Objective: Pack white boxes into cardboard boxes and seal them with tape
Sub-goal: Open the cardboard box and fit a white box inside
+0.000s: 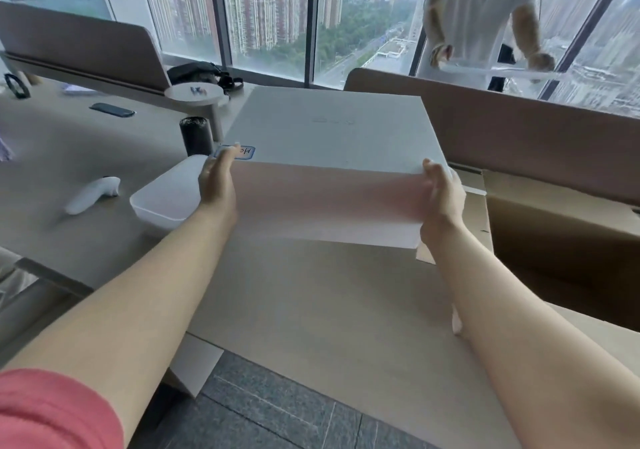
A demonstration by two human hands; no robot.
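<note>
Closest to you lies a big flat cardboard sheet [322,310]. It sticks out over the floor and is still flat.

Above it you hold one white box [332,171] up in the air. Your left hand [216,180] presses flat on its left side, fingers straight, thumb up near the blue label [239,152]. Your right hand [441,192] holds the right side, fingers wrapped round the edge. So each grip is on the box, one on each side.

Just to your right stands an open cardboard box [561,237]. Its flaps are up. You cannot see all of its inside, so you cannot tell if a white box is in there.

I think you are near the start. The white box you hold is not packed yet. The flaps are not closed. No tape is on this box, and I see no tape roll near you.

On the worktop [86,151] to your left sit a white tray [166,196] and a white controller [91,194]. Far off, by the window, another person [485,23] pulls a clear strip between two hands.
</note>
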